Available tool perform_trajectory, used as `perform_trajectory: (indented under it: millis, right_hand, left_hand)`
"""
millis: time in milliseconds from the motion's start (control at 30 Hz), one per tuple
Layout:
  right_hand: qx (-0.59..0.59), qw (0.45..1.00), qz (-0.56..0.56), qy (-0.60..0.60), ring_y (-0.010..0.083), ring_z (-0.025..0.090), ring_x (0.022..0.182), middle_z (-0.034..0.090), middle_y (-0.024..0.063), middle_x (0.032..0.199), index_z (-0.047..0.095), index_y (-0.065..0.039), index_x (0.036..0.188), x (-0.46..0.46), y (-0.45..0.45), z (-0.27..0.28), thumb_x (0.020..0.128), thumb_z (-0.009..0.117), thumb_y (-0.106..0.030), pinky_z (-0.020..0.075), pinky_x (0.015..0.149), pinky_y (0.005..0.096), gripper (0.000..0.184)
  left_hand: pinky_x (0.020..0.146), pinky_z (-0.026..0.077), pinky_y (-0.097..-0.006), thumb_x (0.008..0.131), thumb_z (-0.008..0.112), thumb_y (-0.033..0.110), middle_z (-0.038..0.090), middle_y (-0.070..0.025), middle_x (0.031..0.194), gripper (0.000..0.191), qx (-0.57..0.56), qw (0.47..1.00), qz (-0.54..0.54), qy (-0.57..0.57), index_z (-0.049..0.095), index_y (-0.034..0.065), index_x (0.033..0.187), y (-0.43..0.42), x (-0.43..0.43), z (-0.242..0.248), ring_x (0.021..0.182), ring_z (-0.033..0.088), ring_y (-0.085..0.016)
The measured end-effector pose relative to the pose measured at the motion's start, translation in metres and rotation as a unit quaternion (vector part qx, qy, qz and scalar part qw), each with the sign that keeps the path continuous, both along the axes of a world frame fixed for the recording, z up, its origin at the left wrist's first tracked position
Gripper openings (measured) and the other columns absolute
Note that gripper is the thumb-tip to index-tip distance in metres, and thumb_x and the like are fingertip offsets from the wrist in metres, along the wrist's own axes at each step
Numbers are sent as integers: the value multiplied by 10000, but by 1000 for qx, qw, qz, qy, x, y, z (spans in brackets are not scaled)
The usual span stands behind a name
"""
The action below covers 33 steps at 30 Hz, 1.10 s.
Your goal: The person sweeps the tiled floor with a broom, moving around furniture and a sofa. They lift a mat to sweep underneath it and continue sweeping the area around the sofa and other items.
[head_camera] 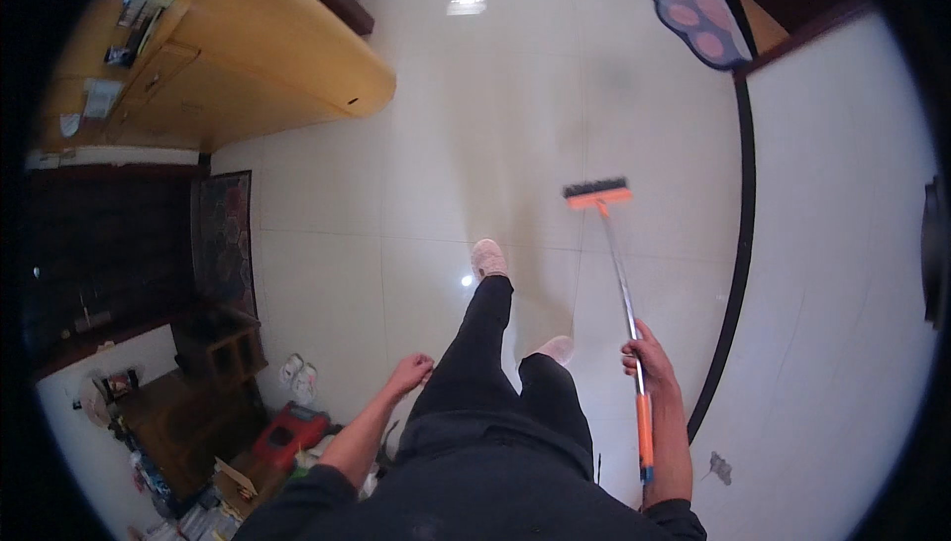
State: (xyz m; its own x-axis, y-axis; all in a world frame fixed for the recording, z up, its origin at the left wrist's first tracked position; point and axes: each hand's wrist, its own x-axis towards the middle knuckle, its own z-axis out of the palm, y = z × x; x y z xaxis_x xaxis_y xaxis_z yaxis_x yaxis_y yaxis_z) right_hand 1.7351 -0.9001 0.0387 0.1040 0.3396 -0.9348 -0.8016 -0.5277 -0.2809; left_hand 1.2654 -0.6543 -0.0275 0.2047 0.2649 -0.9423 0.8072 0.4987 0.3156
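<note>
A long-handled floor brush [622,281] is gripped in my right hand [651,360], partway along its metal pole. Its orange grip end points back along my forearm. The orange head with black bristles is ahead of me, over the pale tiled floor [327,199]; whether the bristles touch the tiles I cannot tell. My left hand [413,373] hangs beside my left thigh with its fingers curled, and I see nothing in it.
A yellow wooden counter [282,58] juts in at the upper left. Left is a dark doorway [111,244] with a patterned mat [225,244]. White shoes [299,376] and a red case [293,433] lie lower left. A paw-shaped mat [695,13] sits upper right, near the white wall [825,244].
</note>
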Motion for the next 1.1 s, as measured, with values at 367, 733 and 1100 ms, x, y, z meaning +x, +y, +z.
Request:
perform_trajectory:
  millis: [367,733,1100]
  right_hand:
    - [127,951,280,-23,114,459,522,466,1,666,341,-115,1497,-58,402,-72,880,487,-83,404,457,296,635]
    - [137,857,492,-64,192,553,511,554,84,661,442,-78,1403,-23,565,-155,847,543,-58,450,403,369,565]
    - [-154,946,280,-53,131,512,488,509,34,655,227,-114,1529,290,207,-62,935,520,-102,466,440,327,663]
  left_hand:
    - [734,569,-332,964,556,182,647,-118,987,253,42,957,287,-8,563,3,1143,135,-3,54,856,663,-205]
    - [640,571,-337,940,607,208,630,-106,961,260,-11,912,378,158,560,13,1107,52,-64,83,823,647,-207]
    - [755,571,-362,954,562,182,638,-120,1020,281,3,948,316,44,550,12,1178,202,114,57,893,656,-216]
